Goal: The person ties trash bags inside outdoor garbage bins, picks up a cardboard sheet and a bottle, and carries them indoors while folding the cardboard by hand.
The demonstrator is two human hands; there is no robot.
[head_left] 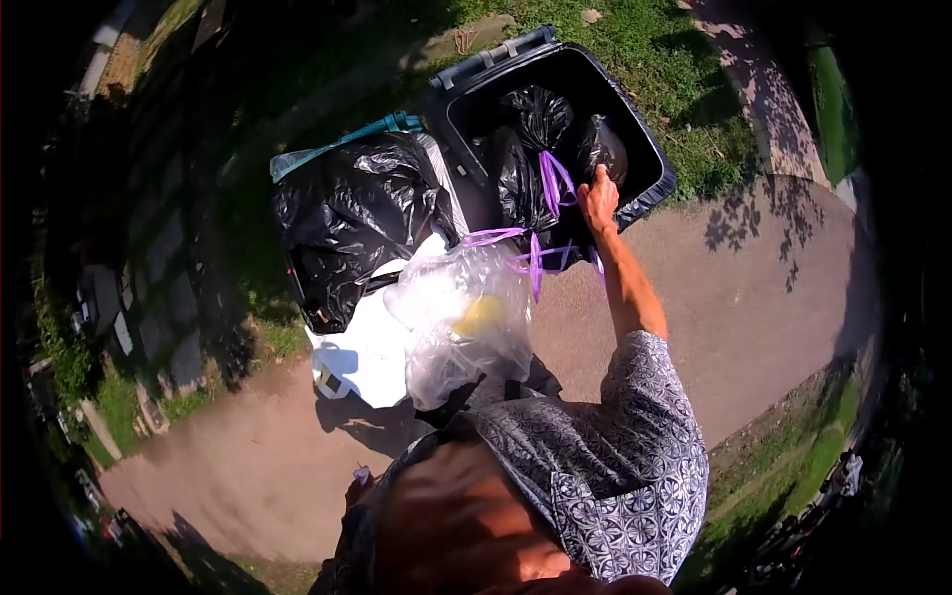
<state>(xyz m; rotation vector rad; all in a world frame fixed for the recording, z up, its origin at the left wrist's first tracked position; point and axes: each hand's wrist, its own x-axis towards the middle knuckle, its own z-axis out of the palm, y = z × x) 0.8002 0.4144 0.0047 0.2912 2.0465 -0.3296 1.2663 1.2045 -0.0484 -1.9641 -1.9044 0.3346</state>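
Observation:
My right hand reaches over the near right rim of a dark wheeled bin. Its fingers are bent together against a shiny black bag inside. Another black bag with purple ties lies beside it in the bin. A translucent bag with a yellow item inside sits in front of the bins, below more purple ties. My left hand is low at the left, mostly hidden by my body and shadow; a small pale object shows beside it.
Left of the dark bin stands a teal-edged container topped with a black bag. A white bag or sheet lies against its near side. Paved ground runs beneath and around, with grass behind.

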